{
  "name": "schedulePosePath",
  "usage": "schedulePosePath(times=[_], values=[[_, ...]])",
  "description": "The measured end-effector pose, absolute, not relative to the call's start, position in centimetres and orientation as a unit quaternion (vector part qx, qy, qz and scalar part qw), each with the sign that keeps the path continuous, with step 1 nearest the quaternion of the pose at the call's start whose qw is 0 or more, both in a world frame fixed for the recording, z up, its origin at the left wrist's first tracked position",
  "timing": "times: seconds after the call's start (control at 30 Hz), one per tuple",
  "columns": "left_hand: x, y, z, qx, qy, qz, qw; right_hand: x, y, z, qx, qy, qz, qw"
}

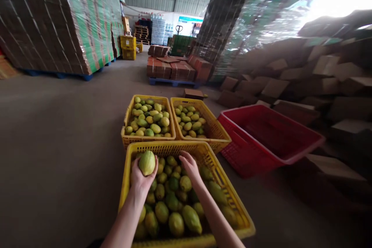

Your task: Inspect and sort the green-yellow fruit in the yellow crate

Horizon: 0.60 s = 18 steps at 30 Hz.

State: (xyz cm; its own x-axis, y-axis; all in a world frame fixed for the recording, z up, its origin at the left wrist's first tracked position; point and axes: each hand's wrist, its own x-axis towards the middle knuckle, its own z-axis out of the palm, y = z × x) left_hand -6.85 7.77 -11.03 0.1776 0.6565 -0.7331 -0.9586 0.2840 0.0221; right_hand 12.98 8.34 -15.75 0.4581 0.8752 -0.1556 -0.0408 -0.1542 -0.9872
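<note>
My left hand [142,176] cups a yellow-green papaya [147,162] from below, above the left far part of the near yellow crate [167,148]. Its fingers are wrapped round the fruit's sides. Over the same crate, near its far wall, my right hand [190,164] is stretched out with bent, parted fingers and nothing visible in it. Below both hands lie several loose papayas [176,224], green to yellow, some round and some long. Those under my forearms are partly hidden.
Two more yellow crates [149,138] [203,139] of similar fruit stand against the near crate's far side. A red crate [247,139] is at the right, beside piled cardboard boxes [270,89]. Beyond are a blue pallet [174,82] with cartons and wrapped stacks [95,19].
</note>
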Motion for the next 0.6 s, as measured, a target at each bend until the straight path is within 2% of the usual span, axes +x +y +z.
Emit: schedulePosePath(times=[0.1, 0.2, 0.3, 0.37, 0.47, 0.6], values=[[-5.2, 6.7, -12.1, -0.212, 0.369, 0.502, 0.753, 15.4, 5.4, -16.3, -0.667, -0.307, 0.389, 0.556], [-3.4, 5.2, -13.8, -0.191, 0.416, 0.412, 0.788, 16.6, 5.4, -15.0, -0.610, -0.347, 0.401, 0.589], [-1.0, 5.2, -14.0, -0.160, 0.493, 0.351, 0.780, 17.0, 6.3, -14.0, -0.631, -0.339, 0.347, 0.605], [1.5, 7.1, -12.2, -0.115, 0.524, 0.357, 0.765, 17.1, 6.6, -14.0, -0.629, -0.307, 0.385, 0.602], [6.3, 12.5, -6.7, -0.062, 0.491, 0.404, 0.769, 17.1, 6.7, -13.9, -0.577, -0.285, 0.466, 0.608], [8.8, 18.0, 0.5, 0.022, 0.412, 0.516, 0.751, 18.0, 5.8, -11.3, -0.588, -0.263, 0.447, 0.621]])
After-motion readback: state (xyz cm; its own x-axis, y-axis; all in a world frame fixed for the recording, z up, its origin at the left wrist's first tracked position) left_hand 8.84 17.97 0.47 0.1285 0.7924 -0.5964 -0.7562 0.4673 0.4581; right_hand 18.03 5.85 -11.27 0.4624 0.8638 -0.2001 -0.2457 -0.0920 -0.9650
